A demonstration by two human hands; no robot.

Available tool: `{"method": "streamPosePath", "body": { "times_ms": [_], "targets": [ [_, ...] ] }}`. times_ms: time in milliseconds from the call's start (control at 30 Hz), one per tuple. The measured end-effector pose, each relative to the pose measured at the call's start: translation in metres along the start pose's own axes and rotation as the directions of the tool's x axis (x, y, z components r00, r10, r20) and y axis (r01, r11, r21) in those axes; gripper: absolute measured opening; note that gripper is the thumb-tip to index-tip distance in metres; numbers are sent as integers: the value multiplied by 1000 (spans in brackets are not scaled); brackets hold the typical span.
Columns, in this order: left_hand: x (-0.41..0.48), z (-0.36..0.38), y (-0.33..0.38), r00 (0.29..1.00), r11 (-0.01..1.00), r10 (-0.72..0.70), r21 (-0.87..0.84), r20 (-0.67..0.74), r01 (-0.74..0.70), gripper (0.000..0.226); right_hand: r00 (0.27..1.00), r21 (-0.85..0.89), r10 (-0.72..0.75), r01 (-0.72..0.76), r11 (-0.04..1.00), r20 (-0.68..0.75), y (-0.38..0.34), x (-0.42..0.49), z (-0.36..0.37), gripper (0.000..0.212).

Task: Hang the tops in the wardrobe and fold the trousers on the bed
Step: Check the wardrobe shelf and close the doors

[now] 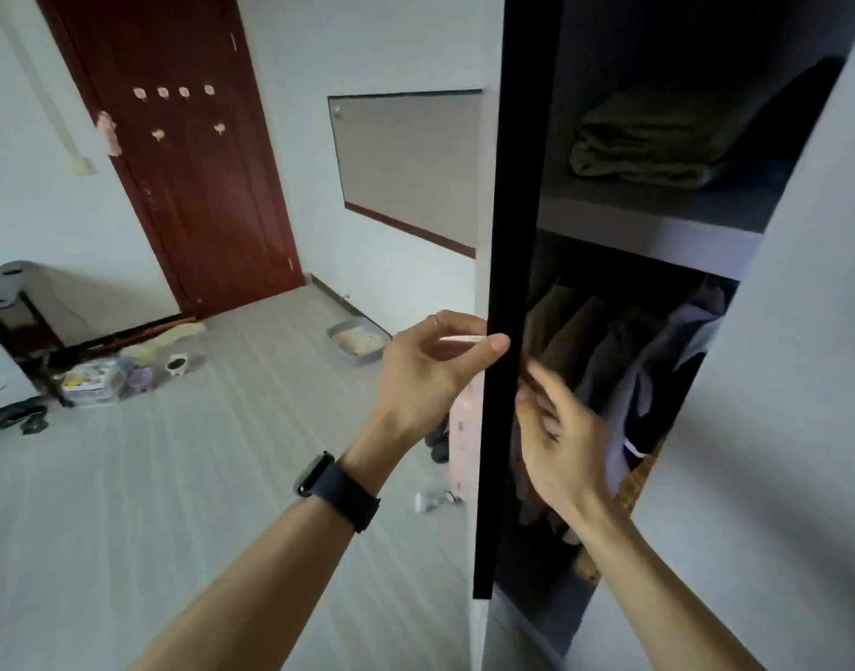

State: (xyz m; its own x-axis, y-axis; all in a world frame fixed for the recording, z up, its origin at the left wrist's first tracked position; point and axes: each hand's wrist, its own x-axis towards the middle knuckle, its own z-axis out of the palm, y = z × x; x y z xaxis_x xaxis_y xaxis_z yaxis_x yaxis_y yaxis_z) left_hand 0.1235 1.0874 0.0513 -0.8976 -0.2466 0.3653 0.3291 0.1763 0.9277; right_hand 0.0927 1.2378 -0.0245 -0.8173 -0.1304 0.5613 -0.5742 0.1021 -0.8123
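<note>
Clearly the left hand [430,375] grips the door [507,225], thumb flat on its thin matte-black edge, fingers curled behind. Just right of the door, the right hand [561,443] bends its fingers loosely (whether holding anything, I cannot tell) beside soft hanging tops [614,360].

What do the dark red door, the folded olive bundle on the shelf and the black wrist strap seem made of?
The dark red door: probably varnished or painted wood, faint sheen, panel lines. The folded olive bundle: soft matte cloth in thick rounded folds, perhaps a blanket. The black wrist strap: likely smooth matte rubber or silicone; no weave shows.
</note>
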Motion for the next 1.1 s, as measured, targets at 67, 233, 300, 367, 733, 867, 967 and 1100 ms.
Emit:
{"method": "streamPosePath", "body": {
  "times_ms": [67,233,300,367,733,867,967,1100],
  "targets": [
    [1,26,-3,992,976,123,182,-26,-116,14,998,-32,25,-27,999,-49,4,-4,-17,35],
    [14,89,-8,934,860,357,384,19,-337,17,991,-128,90,-102,987,-96,17,-7,-68,29],
    [18,108,-11,921,859,389,348,31,-375,16,988,-148,127,-138,979,-87,17,-5,-86,31],
    [23,119,-14,922,860,386,351,29,-371,17,986,-152,155,-162,975,-60,17,1,-97,33],
    [59,171,-52,794,706,555,364,247,-607,21,920,-837,-313,-27,547,-234,46,33,-170,40],
    [72,193,-55,810,682,509,438,292,-586,31,882,-961,-439,-50,271,-170,39,55,-195,52],
    [75,207,-53,832,685,471,472,293,-554,35,888,-985,-431,-115,126,-159,35,66,-201,66],
    [81,223,-51,838,662,473,519,271,-542,27,903,-987,-398,-155,46,-160,41,70,-209,81]
  ]
}}
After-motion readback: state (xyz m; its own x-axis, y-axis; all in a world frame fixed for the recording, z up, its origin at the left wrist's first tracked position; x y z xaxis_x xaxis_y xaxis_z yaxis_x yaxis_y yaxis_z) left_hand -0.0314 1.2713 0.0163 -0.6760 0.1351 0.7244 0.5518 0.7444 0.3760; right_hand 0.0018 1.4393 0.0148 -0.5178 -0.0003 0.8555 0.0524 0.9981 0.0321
